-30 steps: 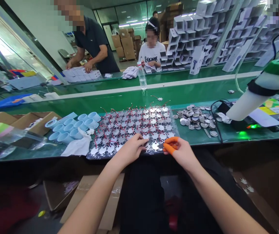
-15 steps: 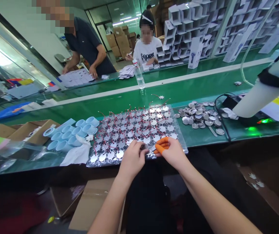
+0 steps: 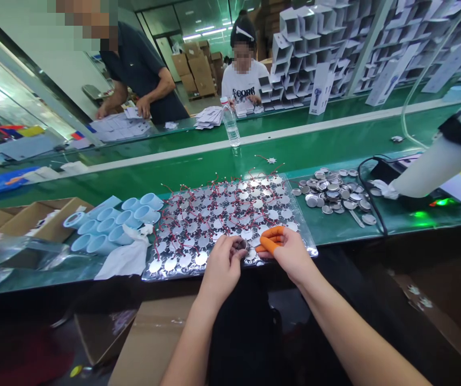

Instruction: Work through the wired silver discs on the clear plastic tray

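My left hand (image 3: 224, 260) is closed in a pinch on a small round metal cap (image 3: 243, 246) above the front edge of a flat tray. Close to its right is my right hand (image 3: 288, 251), with orange covers (image 3: 272, 238) on some fingers. Its fingers are curled together, and what lies between their tips is too small and hidden to make out. Under both hands the tray (image 3: 308, 236) bears rows of silver star-edged discs (image 3: 201, 258) with thin red wires. A loose pile of round metal caps (image 3: 330, 190) lies to the right of the tray.
Light-blue cups (image 3: 111, 228) and a white cloth (image 3: 123, 258) are left of the tray, cardboard boxes (image 3: 63, 222) beyond. A water bottle (image 3: 231, 126) stands behind. At right are a black cable (image 3: 371, 201) and a white tube (image 3: 419, 166). Two people work across the bench.
Both hands stay close together at the tray's front edge, nearly in place. The view has shifted slightly. Across the bench, the hands of both people have moved a little.
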